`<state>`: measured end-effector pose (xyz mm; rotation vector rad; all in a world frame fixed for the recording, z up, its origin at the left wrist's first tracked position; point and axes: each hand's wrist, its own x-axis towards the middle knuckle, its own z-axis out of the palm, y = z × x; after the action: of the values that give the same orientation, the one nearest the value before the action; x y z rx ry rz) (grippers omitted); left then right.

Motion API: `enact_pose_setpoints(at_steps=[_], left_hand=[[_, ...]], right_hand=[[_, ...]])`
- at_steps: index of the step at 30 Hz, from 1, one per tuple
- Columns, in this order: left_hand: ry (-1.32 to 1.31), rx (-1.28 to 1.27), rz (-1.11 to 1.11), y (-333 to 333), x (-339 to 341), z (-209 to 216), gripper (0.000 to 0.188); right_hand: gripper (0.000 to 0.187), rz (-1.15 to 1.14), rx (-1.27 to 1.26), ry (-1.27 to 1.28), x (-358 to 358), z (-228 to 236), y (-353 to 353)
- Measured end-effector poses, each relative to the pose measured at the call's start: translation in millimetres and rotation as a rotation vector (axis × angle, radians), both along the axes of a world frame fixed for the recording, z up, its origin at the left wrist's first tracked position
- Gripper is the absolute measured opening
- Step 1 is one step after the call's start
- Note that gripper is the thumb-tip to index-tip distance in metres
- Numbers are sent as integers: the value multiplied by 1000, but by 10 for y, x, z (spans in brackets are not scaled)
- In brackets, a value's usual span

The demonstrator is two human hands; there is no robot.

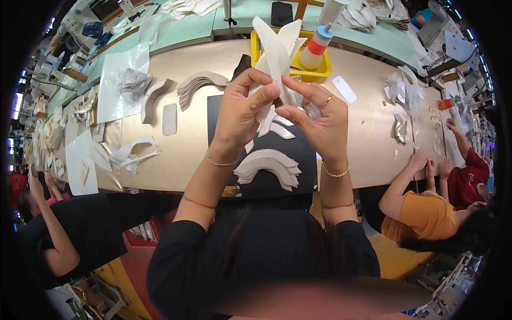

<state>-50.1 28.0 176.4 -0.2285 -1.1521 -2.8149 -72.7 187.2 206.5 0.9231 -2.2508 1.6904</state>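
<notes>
Raised above the table's middle are several white curved fabric pieces (pixel 277 50), fanned and crossing at their upper ends. My left hand (pixel 242 106) pinches their lower part between thumb and fingers. From the other side my right hand (pixel 322 114) also grips them with thumb and forefinger. Some crumpled clear plastic (pixel 311 110) shows between the right fingers; I cannot tell whether it is held. Below the hands, a stack of curved white pieces (pixel 266 162) lies on a black mat (pixel 224 184), with a few loose curved strips (pixel 280 130) beyond it.
Behind the hands stands a yellow basket (pixel 326 72) with a red-banded bottle (pixel 317 49). Left lie curved grey-white stacks (pixel 200 85), a grey card (pixel 169 119) and plastic sheeting (pixel 120 101). A white tag (pixel 344 89) lies right. People sit on both sides, one in an orange sleeve (pixel 426 213).
</notes>
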Motion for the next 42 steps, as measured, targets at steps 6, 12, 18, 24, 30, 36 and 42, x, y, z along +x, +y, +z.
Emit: enact_pose_setpoints(at_steps=[6,12,18,24,30,36,42], left_hand=[[22,6,10,74,9,-46,19],[14,-74,21,113,19,-12,16],[-29,-32,101,-45,40,-22,11],[-2,-359,400,-37,70,-42,11],[24,-528,384,202,98,-30,12],[183,-466,222,203,127,62,31],[49,-276,130,148,156,69,64]], right_hand=[[40,22,-136,-149,68,-20,-5],[21,8,-266,-369,87,-60,49],[10,-380,-591,-249,-180,-21,443],[10,-833,-281,112,-140,13,570],[19,-288,77,268,129,-149,-28],[21,-249,-139,-59,110,-274,80],[19,-415,-544,-570,-89,-790,1010]])
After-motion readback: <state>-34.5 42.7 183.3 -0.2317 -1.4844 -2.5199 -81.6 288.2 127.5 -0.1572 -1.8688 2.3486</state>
